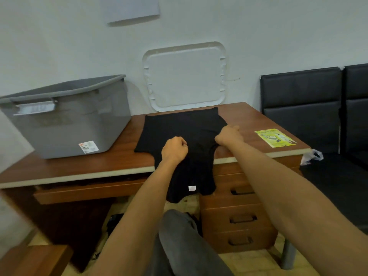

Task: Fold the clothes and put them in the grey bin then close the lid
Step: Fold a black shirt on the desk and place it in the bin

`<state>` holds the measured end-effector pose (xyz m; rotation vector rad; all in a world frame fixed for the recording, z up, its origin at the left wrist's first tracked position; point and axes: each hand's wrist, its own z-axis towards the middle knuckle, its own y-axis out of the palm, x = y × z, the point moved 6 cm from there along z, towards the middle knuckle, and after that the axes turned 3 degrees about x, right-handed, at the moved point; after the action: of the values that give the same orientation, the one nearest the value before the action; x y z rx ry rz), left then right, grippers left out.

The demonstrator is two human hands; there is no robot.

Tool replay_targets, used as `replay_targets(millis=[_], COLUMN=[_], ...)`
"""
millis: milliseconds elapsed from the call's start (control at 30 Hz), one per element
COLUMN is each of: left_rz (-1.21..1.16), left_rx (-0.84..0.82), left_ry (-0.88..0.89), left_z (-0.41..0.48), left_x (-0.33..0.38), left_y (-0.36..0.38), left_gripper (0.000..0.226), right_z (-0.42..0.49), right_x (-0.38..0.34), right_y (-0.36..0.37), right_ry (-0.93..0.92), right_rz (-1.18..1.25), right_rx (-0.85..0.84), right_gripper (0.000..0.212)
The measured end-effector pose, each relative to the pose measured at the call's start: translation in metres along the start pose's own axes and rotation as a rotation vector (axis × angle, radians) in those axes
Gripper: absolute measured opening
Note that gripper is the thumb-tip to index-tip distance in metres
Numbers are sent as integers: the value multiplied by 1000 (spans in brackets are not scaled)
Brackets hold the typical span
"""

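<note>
Because the shirt (179, 126) lies with its far part flat on the table (119, 158) and its near part hanging over the near edge, both hands work at that edge, seemingly to draw the cloth up or square it for a fold. The left hand (174, 149) is clenched, its fingers (181, 144) bunching fabric near the shirt's middle. The right hand (229, 136) grips the cloth at the shirt's right side, fingers curled into it. Folding looks barely begun, since the shirt is spread in one layer. Left of the shirt, on the same table, stands the grey bin (69, 126), open at the top. Its inside is hidden from this angle, so I cannot tell what it holds. Its lid (185, 78) leans upright against the far wall, just behind the shirt, probably parked there to keep the bin open for loading. A yellow leaflet (275, 137) lies at the table's right end.
</note>
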<state>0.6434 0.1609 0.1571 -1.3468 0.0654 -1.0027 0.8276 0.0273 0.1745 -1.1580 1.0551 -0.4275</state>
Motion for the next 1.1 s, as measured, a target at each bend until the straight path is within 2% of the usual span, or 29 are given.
replay_targets(millis=[67, 133, 167, 200, 300, 367, 467, 500, 567, 600, 667, 833, 967, 1000, 1100], left_rz=[6, 11, 19, 33, 38, -95, -367, -440, -617, -677, -712, -861, -983, -1026, -1095], left_rx=[4, 15, 33, 63, 243, 342, 205, 117, -45, -93, -86, -164, -55, -34, 35], left_ry=[-40, -65, -75, -85, -148, -249, -544, -641, -755, -771, -757, -709, -706, -707, -768], left_z=[-13, -27, -34, -40, -63, -85, -115, -121, -125, -125, -118, -115, -107, -102, -85], left_x=[-18, -28, -31, -33, -38, -44, -63, -70, -79, -80, -84, -78, -69, -66, -67], left_y=[-10, -18, -22, -25, -34, -38, -24, -15, 4, 10, 14, 15, -11, -19, -36], left_gripper=[24, 23, 23, 22, 13, 25, 49, 57, 78, 87, 93, 66, 46, 46, 65], right_z=[-17, -34, -42, -52, -86, -102, -114, -115, -113, -112, -110, -118, -110, -106, -98], right_x=[-2, -2, -1, 1, 12, 21, 31, 29, 21, 15, 5, -11, -16, -19, -31], right_y=[3, 7, 9, 14, 30, 46, 77, 88, 102, 101, 93, 68, 42, 35, 12], right_ry=[-3, -18, -23, -23, 27, 111, 264, 293, 278, 243, 167, 110, 144, 155, 179], right_rz=[56, 108, 125, 142, 235, 310, 521, 655, 826, 854, 850, 927, 999, 1021, 1046], right_rx=[54, 69, 79, 92, 145, 128, -62, -152, -258, -271, -248, -193, -70, -45, 15], right_gripper=[52, 25, 16, 16, 37, 57, 93, 97, 87, 79, 67, 65, 59, 56, 51])
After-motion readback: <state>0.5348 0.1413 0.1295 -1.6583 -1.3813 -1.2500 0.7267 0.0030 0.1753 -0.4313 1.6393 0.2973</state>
